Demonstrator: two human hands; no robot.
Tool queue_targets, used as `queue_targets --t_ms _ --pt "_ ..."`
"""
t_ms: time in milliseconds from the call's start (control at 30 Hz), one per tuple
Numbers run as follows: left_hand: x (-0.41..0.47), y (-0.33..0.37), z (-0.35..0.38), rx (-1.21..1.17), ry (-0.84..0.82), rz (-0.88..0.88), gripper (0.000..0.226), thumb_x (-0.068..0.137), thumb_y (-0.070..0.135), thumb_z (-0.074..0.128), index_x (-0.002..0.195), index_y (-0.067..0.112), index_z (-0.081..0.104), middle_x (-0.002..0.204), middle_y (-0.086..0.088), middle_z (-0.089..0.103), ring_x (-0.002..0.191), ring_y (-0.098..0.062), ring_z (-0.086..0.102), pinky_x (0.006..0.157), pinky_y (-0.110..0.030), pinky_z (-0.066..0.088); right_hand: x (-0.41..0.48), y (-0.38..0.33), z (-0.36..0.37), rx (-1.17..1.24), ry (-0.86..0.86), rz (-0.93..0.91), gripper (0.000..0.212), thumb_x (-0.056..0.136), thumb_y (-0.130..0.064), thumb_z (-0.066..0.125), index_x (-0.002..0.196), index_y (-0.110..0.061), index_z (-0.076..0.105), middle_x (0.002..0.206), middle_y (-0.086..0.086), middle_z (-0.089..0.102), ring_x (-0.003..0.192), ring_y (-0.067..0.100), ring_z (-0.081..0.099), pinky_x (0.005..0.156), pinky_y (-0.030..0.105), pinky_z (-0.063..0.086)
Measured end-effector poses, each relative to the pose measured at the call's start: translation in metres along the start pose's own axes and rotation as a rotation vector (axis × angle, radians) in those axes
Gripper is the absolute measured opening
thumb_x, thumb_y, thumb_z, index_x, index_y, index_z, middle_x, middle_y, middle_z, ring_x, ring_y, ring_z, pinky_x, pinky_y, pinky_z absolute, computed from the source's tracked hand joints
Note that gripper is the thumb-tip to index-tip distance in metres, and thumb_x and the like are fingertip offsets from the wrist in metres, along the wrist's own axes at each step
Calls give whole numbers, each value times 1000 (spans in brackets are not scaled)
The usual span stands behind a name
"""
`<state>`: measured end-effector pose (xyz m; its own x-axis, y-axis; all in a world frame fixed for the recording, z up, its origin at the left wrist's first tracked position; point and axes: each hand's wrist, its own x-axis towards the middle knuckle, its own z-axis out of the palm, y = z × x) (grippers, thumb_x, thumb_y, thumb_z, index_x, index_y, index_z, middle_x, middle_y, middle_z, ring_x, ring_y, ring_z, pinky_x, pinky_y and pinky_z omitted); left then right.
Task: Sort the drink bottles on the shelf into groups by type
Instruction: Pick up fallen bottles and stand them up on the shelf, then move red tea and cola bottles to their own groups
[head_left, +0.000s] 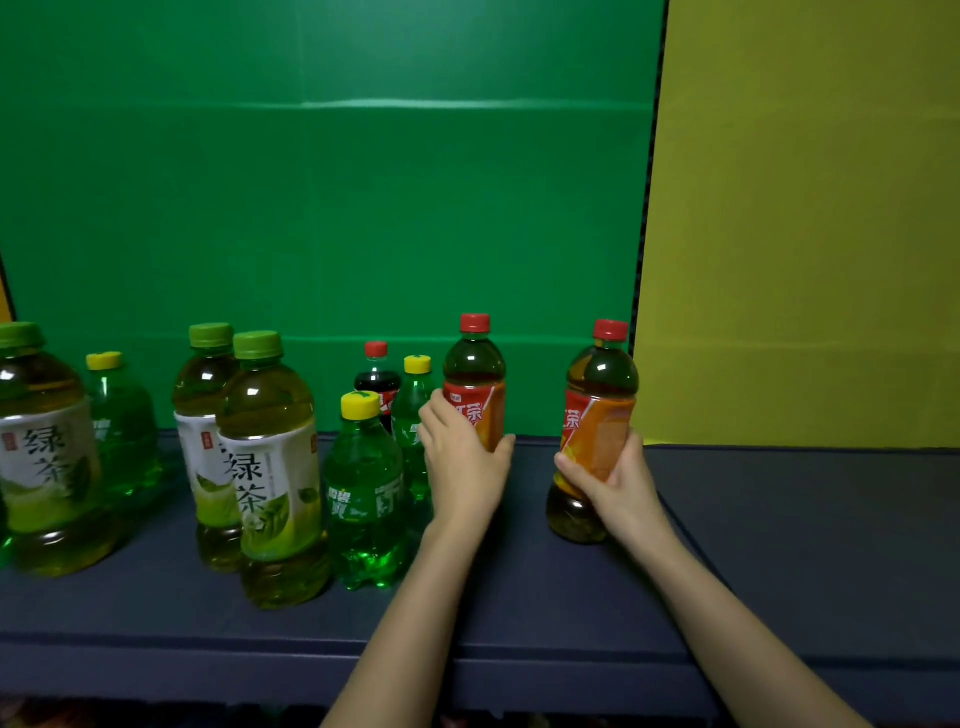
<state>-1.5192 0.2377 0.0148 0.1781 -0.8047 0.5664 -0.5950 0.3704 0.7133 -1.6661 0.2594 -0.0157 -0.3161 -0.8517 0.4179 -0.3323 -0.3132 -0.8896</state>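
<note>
Two red-capped black tea bottles with orange labels stand on the dark shelf (571, 597). My left hand (462, 467) is wrapped around the left one (474, 364). My right hand (618, 488) grips the right one (602, 395), which leans slightly. On the left stand three green tea bottles with green caps (272, 467) (205, 426) (44, 452). Three green soda bottles with yellow caps (363, 493) (415, 410) (122, 426) are mixed among them. A small cola bottle (377, 376) with a red cap stands at the back, partly hidden.
A green backdrop (332, 182) rises behind the shelf's left and middle, a yellow one (805, 208) behind the right. The shelf surface to the right of the held bottles (831, 519) carries no bottles. The front edge (208, 654) runs below the bottles.
</note>
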Motion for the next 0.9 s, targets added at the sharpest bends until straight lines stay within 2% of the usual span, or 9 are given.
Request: queue_targets --t_ms 100,200,367,433,533,633,700,767,900 --pt "7 -4 10 -31 -18 -85 87 71 24 77 135 0 22 136 -16 36 129 -32 34 105 -39 31 -3 0 -3 -14 9 -17 73 70 -25 78 126 -14 33 124 10 53 113 25 55 99 46 45" --pt "7 -11 16 -81 -61 -155 69 75 26 74 123 2 30 128 -18 47 118 -34 47 98 -43 42 -7 -1 -5 -52 17 -48 73 71 -24 77 128 -12 34 122 8 53 111 23 54 97 40 46" --pt "-4 -11 5 -131 -85 -110 63 75 31 73 116 4 34 120 -16 53 109 -32 53 91 -41 45 -16 -6 -13 -2 -23 -62 65 71 -25 76 121 -23 35 122 8 54 113 23 55 99 43 45" --pt "-16 -7 -6 -171 -89 -72 62 76 33 73 117 6 35 118 -14 55 106 -28 55 88 -37 46 -22 -15 -17 64 -53 -62 62 73 -21 74 120 -24 35 122 7 55 113 22 56 97 37 45" --pt "-33 4 -32 -243 -103 -14 60 74 38 73 115 12 38 113 -6 58 100 -22 58 87 -35 48 -32 -36 -24 139 -78 -105 58 75 -14 71 120 -25 36 118 2 56 108 17 56 88 26 42" --pt "-47 18 -66 -314 -119 40 57 71 43 73 113 23 40 106 6 60 97 -12 60 87 -32 51 -47 -59 -26 167 -119 -160 56 75 -15 70 117 -29 35 108 -11 56 100 5 56 78 15 40" --pt "-55 26 -91 -356 -125 63 55 69 44 74 110 29 41 101 15 59 93 -2 60 85 -25 51 -59 -73 -25 194 -159 -182 52 74 -16 69 111 -34 37 105 -17 54 97 -3 54 74 14 41" --pt "-65 32 -119 -402 -129 67 54 64 48 73 106 35 43 99 17 60 91 4 59 82 -20 50 -72 -87 -21 224 -213 -185 47 69 -22 70 103 -38 41 105 -19 56 94 -3 56 74 15 42" --pt "-80 28 -175 -423 -71 61 55 53 52 72 100 35 48 95 14 65 86 3 63 80 -24 53 -95 -109 0 283 -332 -200 47 61 -32 68 102 -37 46 103 -13 62 88 -4 64 72 13 48"
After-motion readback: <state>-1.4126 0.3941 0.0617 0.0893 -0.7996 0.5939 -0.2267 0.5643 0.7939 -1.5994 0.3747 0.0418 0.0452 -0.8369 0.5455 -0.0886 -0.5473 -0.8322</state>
